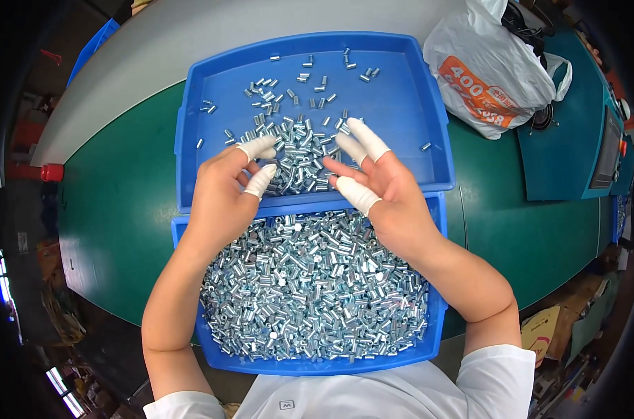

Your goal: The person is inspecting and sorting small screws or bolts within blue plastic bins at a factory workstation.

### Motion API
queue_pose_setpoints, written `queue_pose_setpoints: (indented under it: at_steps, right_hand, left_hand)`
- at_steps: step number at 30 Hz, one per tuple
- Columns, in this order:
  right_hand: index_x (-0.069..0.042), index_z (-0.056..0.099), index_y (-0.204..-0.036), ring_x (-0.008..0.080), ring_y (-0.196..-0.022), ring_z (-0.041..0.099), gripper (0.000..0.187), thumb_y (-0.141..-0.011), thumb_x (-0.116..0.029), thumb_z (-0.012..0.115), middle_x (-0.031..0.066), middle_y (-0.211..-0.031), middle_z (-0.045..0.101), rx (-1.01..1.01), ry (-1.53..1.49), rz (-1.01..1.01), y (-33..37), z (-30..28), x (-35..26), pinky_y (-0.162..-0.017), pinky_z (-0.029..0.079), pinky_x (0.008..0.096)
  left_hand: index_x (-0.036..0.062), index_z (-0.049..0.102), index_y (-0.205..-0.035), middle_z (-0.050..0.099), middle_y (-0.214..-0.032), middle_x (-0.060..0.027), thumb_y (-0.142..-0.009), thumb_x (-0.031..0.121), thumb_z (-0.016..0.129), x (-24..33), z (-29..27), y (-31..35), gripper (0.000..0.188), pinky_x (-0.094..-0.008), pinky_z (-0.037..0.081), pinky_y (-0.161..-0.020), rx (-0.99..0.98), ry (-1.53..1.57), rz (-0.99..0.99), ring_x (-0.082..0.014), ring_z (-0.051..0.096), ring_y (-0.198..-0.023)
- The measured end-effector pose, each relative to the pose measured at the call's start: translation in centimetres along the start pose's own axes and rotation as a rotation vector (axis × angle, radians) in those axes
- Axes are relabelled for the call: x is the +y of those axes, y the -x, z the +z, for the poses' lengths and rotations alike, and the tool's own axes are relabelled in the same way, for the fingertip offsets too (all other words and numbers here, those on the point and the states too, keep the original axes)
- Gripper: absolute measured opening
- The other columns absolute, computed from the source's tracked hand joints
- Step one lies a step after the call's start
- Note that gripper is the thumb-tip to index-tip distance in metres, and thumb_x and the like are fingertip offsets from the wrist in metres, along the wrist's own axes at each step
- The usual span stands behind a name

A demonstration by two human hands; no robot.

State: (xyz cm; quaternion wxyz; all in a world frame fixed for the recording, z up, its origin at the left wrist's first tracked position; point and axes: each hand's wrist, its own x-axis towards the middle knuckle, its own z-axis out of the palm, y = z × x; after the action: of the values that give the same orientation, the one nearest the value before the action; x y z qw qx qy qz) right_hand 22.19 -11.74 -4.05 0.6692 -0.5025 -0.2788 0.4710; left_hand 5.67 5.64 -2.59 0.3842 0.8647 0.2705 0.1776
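My left hand [226, 185] is over the left edge of a loose pile of short shiny metal cylinders [299, 157] in the far blue tray [233, 70]. White finger cots cover its thumb and the fingers that show, with a gap between thumb and fingers. On the pile's right side is my right hand [387, 188], fingers spread, white cots on the thumb and two fingers. Neither hand visibly grips a cylinder, and the fingertips hide part of the pile. Directly below my wrists, a near blue tray [324, 366] is filled with a thick layer of similar cylinders [317, 293].
The trays stand end to end on a green table [114, 209]. At the far right lies a white plastic bag [477, 70] with orange print, beside a teal machine [565, 146] with a panel. A small red object [51, 172] sits at the table's left edge.
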Motion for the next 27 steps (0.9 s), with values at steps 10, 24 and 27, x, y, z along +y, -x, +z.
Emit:
queue_pose_setpoints:
  at_steps: [10,24,27]
  right_hand:
    - [-0.005,0.043,-0.153,0.0198,-0.124,0.062,0.055,-0.101,-0.010,0.060,0.0135,-0.154,0.049,0.085,-0.032,-0.092,0.0,-0.5,-0.6,-0.094,0.049,0.0312]
    - [-0.003,0.068,-0.126,0.0115,-0.098,0.067,0.027,-0.101,-0.008,0.061,0.0047,-0.124,0.071,0.002,0.047,-0.025,0.3,-0.1,-0.8,-0.081,0.050,0.0261]
    - [-0.003,0.070,-0.123,0.0112,-0.098,0.066,0.025,-0.100,-0.005,0.063,0.0040,-0.120,0.073,-0.102,0.099,-0.034,0.3,-0.4,0.0,-0.083,0.052,0.0267]
  left_hand:
    - [0.0060,0.075,-0.105,0.066,-0.106,-0.0108,-0.084,0.008,0.076,-0.8,1.7,-4.7,0.022,-0.0416,0.055,-0.087,-0.410,-0.148,0.354,-0.0338,0.067,-0.100]
    - [0.0030,0.071,-0.114,0.069,-0.123,-0.0128,-0.087,0.005,0.076,-2.7,-1.9,-4.1,0.027,-0.0387,0.057,-0.087,-0.169,-0.482,0.414,-0.0311,0.068,-0.107]
    - [0.0034,0.071,-0.112,0.068,-0.119,-0.0149,-0.086,0.008,0.077,0.4,-3.2,0.3,0.027,-0.0410,0.055,-0.092,-0.121,-0.220,0.330,-0.0353,0.067,-0.108]
